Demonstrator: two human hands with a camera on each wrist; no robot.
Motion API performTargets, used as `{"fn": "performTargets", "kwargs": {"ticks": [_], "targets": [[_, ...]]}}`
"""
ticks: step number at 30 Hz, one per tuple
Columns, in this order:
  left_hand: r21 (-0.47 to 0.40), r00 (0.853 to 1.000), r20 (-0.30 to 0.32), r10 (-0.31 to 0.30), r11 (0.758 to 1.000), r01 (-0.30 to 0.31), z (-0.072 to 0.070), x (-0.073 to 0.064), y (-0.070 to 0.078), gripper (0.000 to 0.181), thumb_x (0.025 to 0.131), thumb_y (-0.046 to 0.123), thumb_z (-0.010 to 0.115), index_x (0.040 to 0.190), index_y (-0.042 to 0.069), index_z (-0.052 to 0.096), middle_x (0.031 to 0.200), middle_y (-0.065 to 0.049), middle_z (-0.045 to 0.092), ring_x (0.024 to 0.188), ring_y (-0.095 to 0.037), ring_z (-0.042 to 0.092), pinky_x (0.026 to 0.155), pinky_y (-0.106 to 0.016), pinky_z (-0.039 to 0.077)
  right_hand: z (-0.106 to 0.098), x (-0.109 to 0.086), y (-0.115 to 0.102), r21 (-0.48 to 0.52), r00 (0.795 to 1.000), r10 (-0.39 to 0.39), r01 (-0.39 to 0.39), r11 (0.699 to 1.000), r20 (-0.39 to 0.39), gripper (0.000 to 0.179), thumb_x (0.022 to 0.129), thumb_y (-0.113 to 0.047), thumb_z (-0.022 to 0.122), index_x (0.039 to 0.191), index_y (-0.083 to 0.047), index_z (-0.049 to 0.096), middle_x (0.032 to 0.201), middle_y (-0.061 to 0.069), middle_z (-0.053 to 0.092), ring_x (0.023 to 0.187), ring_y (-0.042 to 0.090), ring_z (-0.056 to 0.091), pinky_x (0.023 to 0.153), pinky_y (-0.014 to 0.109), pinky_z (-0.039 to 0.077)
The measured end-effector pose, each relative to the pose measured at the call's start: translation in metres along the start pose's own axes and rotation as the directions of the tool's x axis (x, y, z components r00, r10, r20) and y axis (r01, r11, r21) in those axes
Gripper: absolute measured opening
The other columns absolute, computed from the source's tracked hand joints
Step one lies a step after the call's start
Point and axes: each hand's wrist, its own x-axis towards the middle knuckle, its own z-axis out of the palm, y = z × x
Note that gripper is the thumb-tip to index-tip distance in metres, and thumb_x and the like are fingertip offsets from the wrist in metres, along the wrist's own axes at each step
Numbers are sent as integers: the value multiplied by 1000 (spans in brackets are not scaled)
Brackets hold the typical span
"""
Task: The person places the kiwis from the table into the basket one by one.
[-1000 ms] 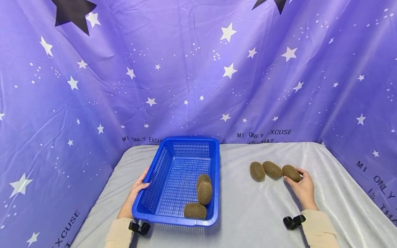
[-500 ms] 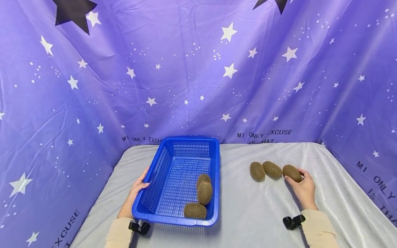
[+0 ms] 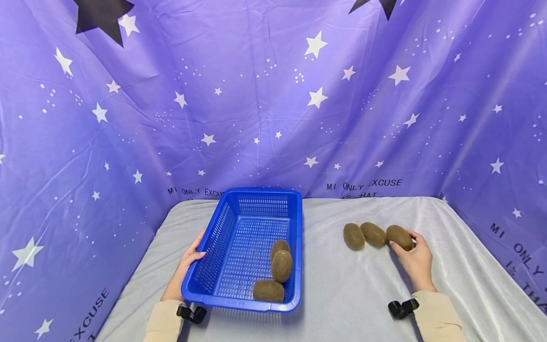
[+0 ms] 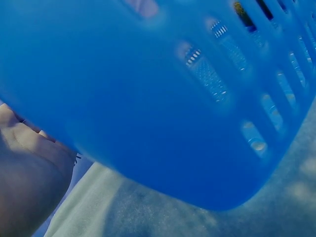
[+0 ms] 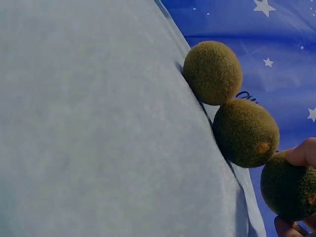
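In the head view, a blue plastic basket (image 3: pixel 297 247) stands left of centre on the cloth. My left hand (image 3: pixel 184 268) grips its left side, the thumb at the rim; the other fingers are largely hidden behind the wall. Three brown kiwis lie inside: a lower kiwi (image 3: pixel 268 290), a middle kiwi (image 3: pixel 281 266) and a partly covered kiwi (image 3: pixel 280 246). To the right, my right hand (image 3: pixel 418 262) holds a kiwi (image 3: pixel 399 237) between thumb and fingers. Beside it lie another kiwi (image 3: pixel 373 234) and a leftmost kiwi (image 3: pixel 353 236); the right wrist view shows the three in a touching row.
Pale grey cloth (image 3: pixel 333 289) covers the table. Purple star-printed curtains (image 3: pixel 256 104) enclose the back and both sides. A small black camera sits at each wrist. The basket's slotted wall (image 4: pixel 148 108) fills most of the left wrist view.
My right hand and its kiwi shift very slightly right, then back left close to the neighbouring kiwi. My left hand and the basket stay practically still.
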Motion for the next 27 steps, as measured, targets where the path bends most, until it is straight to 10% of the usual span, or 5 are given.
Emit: {"fn": "performTargets", "kwargs": {"ticks": [17, 27], "targets": [[-21, 999, 30, 17, 1000, -17, 0, 0, 0, 63, 90, -17, 6, 144, 2, -19, 149, 2, 35, 133, -17, 38, 105, -31, 36, -1, -10, -35, 71, 998, -20, 15, 997, 61, 57, 81, -16, 70, 131, 2, 48, 123, 23, 51, 105, 30, 49, 77, 22, 36], [-5, 999, -39, -21, 1000, 21, 3, -2, 0, 64, 91, -15, 9, 145, 3, -18, 147, 3, 37, 130, -17, 41, 102, -31, 40, 17, -25, -57, 163, 974, -176, 152, 975, 144, 54, 79, -11, 74, 126, 4, 51, 115, 21, 55, 86, -9, 43, 71, 2, 36]]}}
